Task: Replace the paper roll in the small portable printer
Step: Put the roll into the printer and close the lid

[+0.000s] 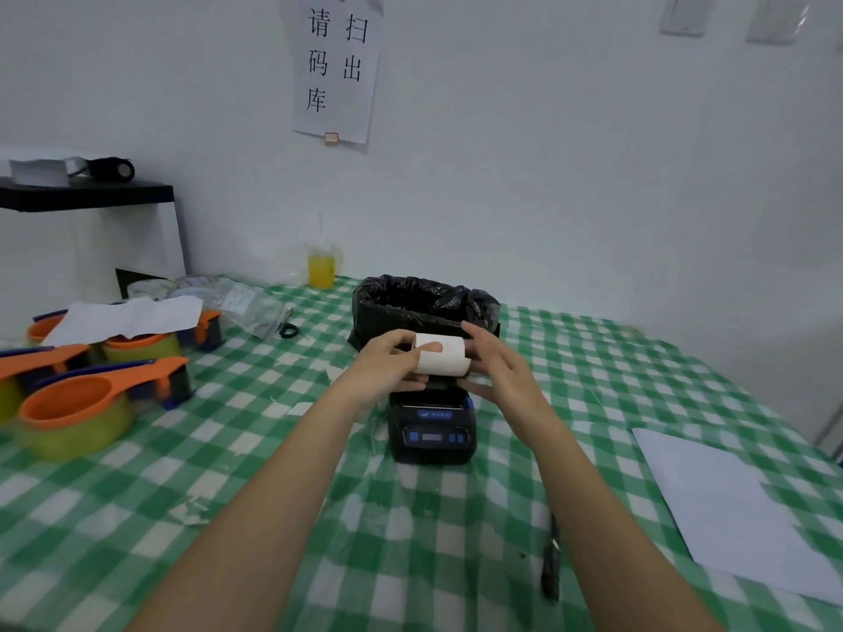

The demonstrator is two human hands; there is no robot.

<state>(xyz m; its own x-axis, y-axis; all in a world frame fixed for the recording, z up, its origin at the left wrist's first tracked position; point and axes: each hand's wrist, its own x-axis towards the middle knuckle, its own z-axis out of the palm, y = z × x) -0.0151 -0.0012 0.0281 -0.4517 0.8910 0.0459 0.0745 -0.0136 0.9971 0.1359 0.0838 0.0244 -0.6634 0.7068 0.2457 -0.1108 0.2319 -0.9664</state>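
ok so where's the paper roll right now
In the head view the paper roll is centre frame, held between both hands just above the printer, in front of the black-lined bin.

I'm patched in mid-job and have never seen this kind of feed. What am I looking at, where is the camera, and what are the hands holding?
There is no robot here: a person works with two bare hands, and the single picture comes from a wide-angle camera worn on their head, looking forward and down. The left hand and right hand hold a white paper roll between them, just above the small black portable printer, which sits on a green checked tablecloth. Behind the printer stands a bin lined with a black bag. To the left are orange tape dispensers and scissors; a cup of yellow drink stands by the wall. To the right lies a white sheet, and near the right forearm a dark pen-like tool.
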